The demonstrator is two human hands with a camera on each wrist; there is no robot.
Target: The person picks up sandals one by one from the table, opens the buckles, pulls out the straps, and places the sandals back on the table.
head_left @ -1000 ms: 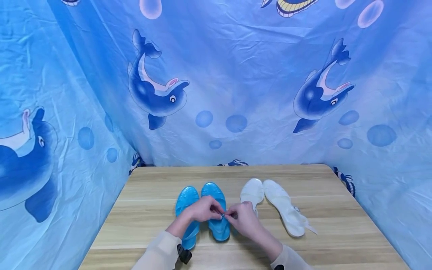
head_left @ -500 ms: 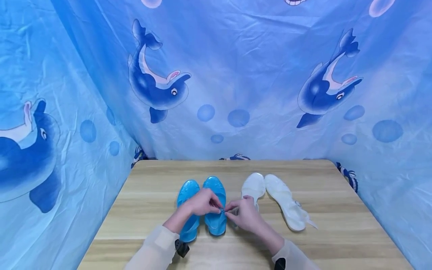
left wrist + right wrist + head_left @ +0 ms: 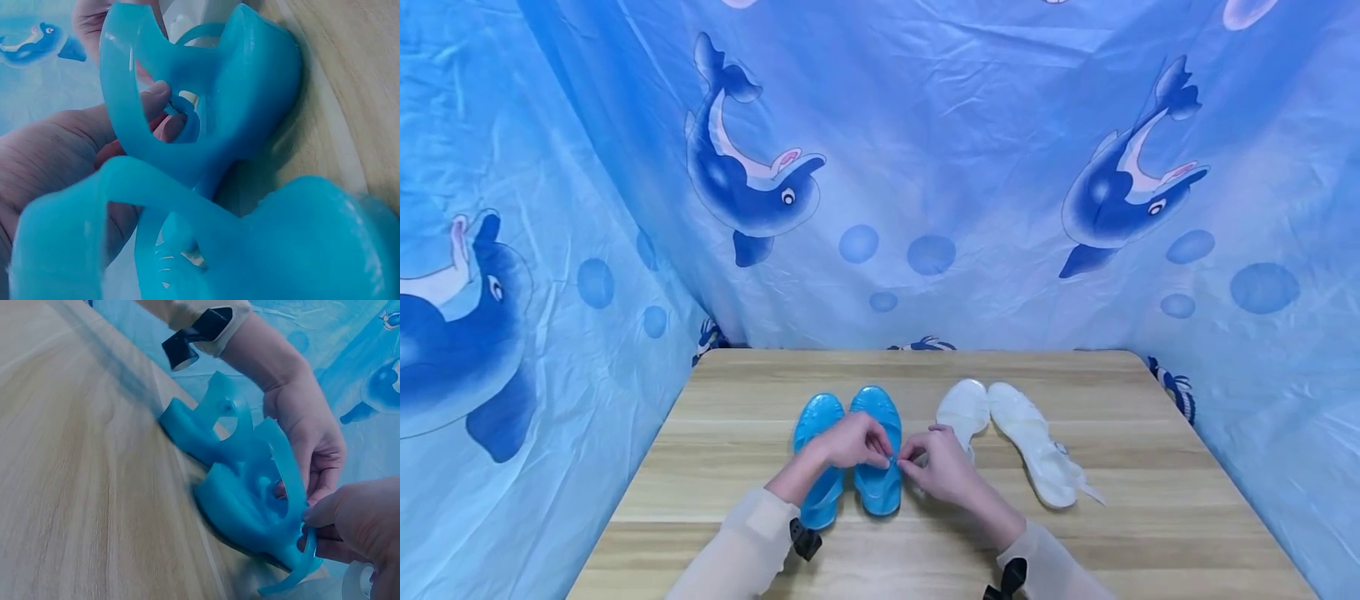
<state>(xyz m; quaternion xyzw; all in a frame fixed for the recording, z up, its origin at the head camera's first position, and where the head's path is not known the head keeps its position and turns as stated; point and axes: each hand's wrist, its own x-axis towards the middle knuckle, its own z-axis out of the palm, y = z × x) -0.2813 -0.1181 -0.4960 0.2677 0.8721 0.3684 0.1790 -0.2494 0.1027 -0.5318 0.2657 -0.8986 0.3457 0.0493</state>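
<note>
Two translucent blue jelly sandals stand side by side on the wooden table (image 3: 730, 500). My left hand (image 3: 859, 442) reaches over the left blue sandal (image 3: 817, 415) and pinches the ankle strap of the right blue sandal (image 3: 877, 492). My right hand (image 3: 928, 462) pinches the same strap from the other side, and the fingertips of both hands meet at its outer edge. In the left wrist view, the left hand's fingers (image 3: 159, 112) poke through the blue strap loop (image 3: 125, 125). The right wrist view has the right hand (image 3: 353, 522) holding the strap end (image 3: 294, 575).
A pair of white jelly sandals (image 3: 1030, 450) lies to the right of the blue pair, with loose straps trailing. A blue dolphin-print cloth (image 3: 880, 167) hangs behind and on both sides of the table. Bare wood shows at the left, right and front.
Both hands stay pinched on the same strap, with only small finger movements. The head view has tilted, so the table and sandals sit slightly higher in frame.
</note>
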